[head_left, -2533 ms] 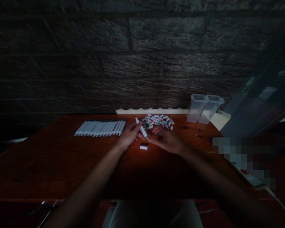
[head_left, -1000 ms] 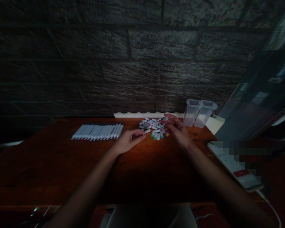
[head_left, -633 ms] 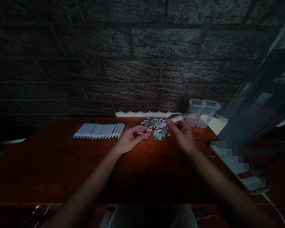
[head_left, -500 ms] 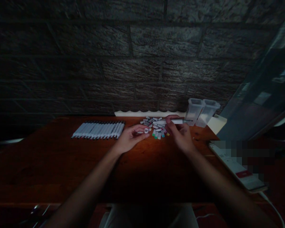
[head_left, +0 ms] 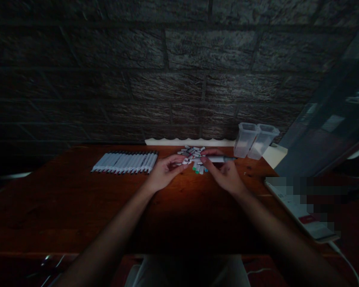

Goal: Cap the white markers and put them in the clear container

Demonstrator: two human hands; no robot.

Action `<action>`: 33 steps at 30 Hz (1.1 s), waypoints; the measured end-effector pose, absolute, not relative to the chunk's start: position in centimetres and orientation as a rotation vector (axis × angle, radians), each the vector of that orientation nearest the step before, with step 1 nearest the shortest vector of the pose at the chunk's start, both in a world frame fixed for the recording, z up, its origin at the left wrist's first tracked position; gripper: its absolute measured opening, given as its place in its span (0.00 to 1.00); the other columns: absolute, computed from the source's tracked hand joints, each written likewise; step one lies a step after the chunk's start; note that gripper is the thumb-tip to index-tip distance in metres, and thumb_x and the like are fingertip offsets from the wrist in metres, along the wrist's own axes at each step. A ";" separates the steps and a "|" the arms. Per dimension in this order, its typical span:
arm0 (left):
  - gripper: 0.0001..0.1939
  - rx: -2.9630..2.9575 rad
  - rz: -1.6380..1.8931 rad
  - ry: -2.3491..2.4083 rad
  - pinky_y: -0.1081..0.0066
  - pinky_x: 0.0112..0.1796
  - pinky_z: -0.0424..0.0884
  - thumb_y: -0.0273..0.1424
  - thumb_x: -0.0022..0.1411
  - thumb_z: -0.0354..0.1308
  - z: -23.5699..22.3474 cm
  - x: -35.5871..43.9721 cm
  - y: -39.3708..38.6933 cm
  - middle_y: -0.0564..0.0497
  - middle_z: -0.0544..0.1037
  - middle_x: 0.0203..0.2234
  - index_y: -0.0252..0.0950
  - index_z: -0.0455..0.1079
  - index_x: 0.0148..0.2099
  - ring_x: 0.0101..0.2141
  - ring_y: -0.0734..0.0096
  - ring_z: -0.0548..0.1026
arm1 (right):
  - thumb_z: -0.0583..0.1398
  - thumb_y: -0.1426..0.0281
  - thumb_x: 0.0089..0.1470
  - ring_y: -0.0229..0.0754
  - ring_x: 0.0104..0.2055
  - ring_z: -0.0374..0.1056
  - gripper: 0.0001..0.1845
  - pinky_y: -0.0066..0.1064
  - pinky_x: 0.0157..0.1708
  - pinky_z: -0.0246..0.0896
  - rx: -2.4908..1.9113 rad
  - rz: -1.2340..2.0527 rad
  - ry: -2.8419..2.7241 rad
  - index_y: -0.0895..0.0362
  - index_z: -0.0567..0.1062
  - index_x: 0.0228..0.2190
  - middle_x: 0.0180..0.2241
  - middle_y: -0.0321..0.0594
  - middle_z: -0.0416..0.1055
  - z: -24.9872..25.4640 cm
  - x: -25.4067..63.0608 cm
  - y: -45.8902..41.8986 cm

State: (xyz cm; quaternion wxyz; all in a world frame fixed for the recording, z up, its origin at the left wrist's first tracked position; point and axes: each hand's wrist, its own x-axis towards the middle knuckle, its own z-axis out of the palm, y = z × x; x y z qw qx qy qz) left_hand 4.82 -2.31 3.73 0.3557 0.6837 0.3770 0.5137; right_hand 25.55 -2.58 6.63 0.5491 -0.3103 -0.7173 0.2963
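Note:
Between its thumb and fingers my left hand (head_left: 166,171) pinches a small white marker cap (head_left: 186,161). My right hand (head_left: 222,171) grips a white marker (head_left: 217,158) with a grey end pointing right. The marker lies nearly level, its left end close to the cap; whether the two touch I cannot tell. Behind and below the hands is a pile of loose marker caps (head_left: 197,169), white with coloured ends, some green and blue. Part of the pile is hidden by my right hand. To the left, several white markers (head_left: 124,162) lie side by side in a row.
Two clear plastic containers (head_left: 244,140) stand at the back right. A white scalloped strip (head_left: 190,142) runs along the brick wall (head_left: 182,87) behind the wooden table (head_left: 62,211). A phone-like device (head_left: 314,227) with a white cable lies at the right edge.
My right hand has moved left and slightly down, bringing the marker's left end up to the cap. My left hand stays nearly where it was, still pinching the cap.

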 end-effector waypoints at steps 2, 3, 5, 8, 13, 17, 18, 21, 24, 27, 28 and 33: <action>0.16 1.785 1.334 0.970 0.65 0.43 0.75 0.36 0.57 0.63 3.6 4.8 -2.2 0.45 0.80 0.41 0.33 0.73 0.45 0.40 0.64 0.78 | 0.62 0.62 0.55 0.43 0.39 0.71 0.08 0.36 0.40 0.68 -0.737 0.721 -1.668 0.52 0.75 0.37 0.38 0.40 0.75 6.6 25.5 -2.4; 0.15 1.793 1.335 0.972 0.65 0.44 0.75 0.36 0.57 0.63 3.5 4.7 -2.1 0.45 0.80 0.42 0.33 0.73 0.45 0.40 0.65 0.78 | 0.62 0.62 0.55 0.42 0.39 0.71 0.09 0.35 0.40 0.68 -0.735 0.728 -1.663 0.52 0.75 0.37 0.38 0.40 0.75 6.6 25.5 -2.4; 0.14 1.803 1.342 0.978 0.65 0.43 0.75 0.35 0.57 0.63 3.3 4.7 -2.0 0.45 0.80 0.41 0.33 0.73 0.44 0.39 0.65 0.78 | 0.63 0.63 0.54 0.43 0.39 0.72 0.08 0.36 0.40 0.68 -0.729 0.732 -1.674 0.53 0.75 0.36 0.38 0.40 0.76 6.5 25.5 -2.2; 0.14 1.801 1.346 0.986 0.66 0.41 0.75 0.34 0.57 0.64 3.2 4.6 -2.0 0.46 0.80 0.39 0.33 0.73 0.44 0.36 0.67 0.78 | 0.63 0.63 0.54 0.43 0.40 0.72 0.09 0.36 0.39 0.69 -0.738 0.708 -1.728 0.52 0.76 0.37 0.39 0.40 0.76 6.2 25.7 -2.1; 0.13 1.811 1.347 1.003 0.68 0.38 0.76 0.33 0.57 0.63 3.3 4.6 -2.2 0.47 0.81 0.36 0.33 0.73 0.44 0.33 0.69 0.78 | 0.61 0.66 0.56 0.44 0.43 0.73 0.09 0.39 0.45 0.67 -0.734 0.542 -1.868 0.51 0.76 0.40 0.40 0.41 0.77 6.1 25.9 -2.3; 0.14 1.830 1.353 1.018 0.69 0.36 0.75 0.34 0.57 0.64 3.4 4.5 -2.2 0.47 0.81 0.35 0.33 0.74 0.44 0.32 0.69 0.78 | 0.60 0.68 0.57 0.44 0.44 0.73 0.11 0.39 0.45 0.67 -0.680 0.433 -1.987 0.50 0.76 0.42 0.41 0.39 0.77 6.4 25.8 -2.7; 0.14 1.840 1.346 1.028 0.69 0.36 0.75 0.34 0.57 0.63 3.4 4.5 -2.1 0.48 0.81 0.34 0.33 0.74 0.44 0.31 0.69 0.78 | 0.60 0.68 0.57 0.44 0.44 0.73 0.11 0.39 0.45 0.67 -0.669 0.411 -2.016 0.50 0.76 0.43 0.41 0.39 0.77 6.4 25.8 -2.8; 0.14 1.861 1.323 1.057 0.69 0.36 0.75 0.35 0.57 0.63 3.5 4.5 -2.1 0.47 0.82 0.33 0.33 0.75 0.44 0.32 0.68 0.78 | 0.59 0.69 0.58 0.44 0.44 0.72 0.14 0.38 0.45 0.67 -0.627 0.353 -2.083 0.49 0.75 0.46 0.42 0.40 0.76 6.6 25.8 -3.1; 0.14 1.840 1.373 1.039 0.66 0.42 0.75 0.36 0.56 0.64 3.7 4.5 -2.2 0.46 0.82 0.37 0.33 0.75 0.42 0.37 0.65 0.78 | 0.58 0.69 0.59 0.45 0.44 0.71 0.15 0.40 0.46 0.67 -0.645 0.249 -2.064 0.49 0.74 0.48 0.43 0.40 0.75 6.9 26.6 -2.6; 0.16 1.794 1.405 1.029 0.64 0.45 0.74 0.37 0.55 0.65 3.9 4.5 -2.3 0.45 0.81 0.39 0.32 0.75 0.41 0.40 0.64 0.78 | 0.59 0.67 0.58 0.47 0.43 0.71 0.13 0.42 0.45 0.66 -0.788 0.131 -1.918 0.50 0.76 0.45 0.41 0.42 0.75 7.0 28.3 -1.2; 0.16 1.780 1.408 1.031 0.64 0.45 0.74 0.38 0.54 0.66 4.0 4.5 -2.3 0.45 0.81 0.39 0.32 0.75 0.41 0.39 0.64 0.79 | 0.59 0.66 0.57 0.48 0.42 0.71 0.13 0.42 0.45 0.66 -0.838 0.120 -1.863 0.51 0.76 0.45 0.41 0.43 0.75 7.0 28.8 -0.7; 0.16 1.736 1.400 0.974 0.64 0.45 0.75 0.36 0.53 0.67 4.0 4.6 -2.3 0.46 0.82 0.38 0.32 0.75 0.41 0.38 0.65 0.79 | 0.60 0.63 0.57 0.46 0.41 0.72 0.14 0.40 0.42 0.68 -0.914 0.218 -1.715 0.54 0.75 0.44 0.41 0.44 0.74 6.4 29.6 0.2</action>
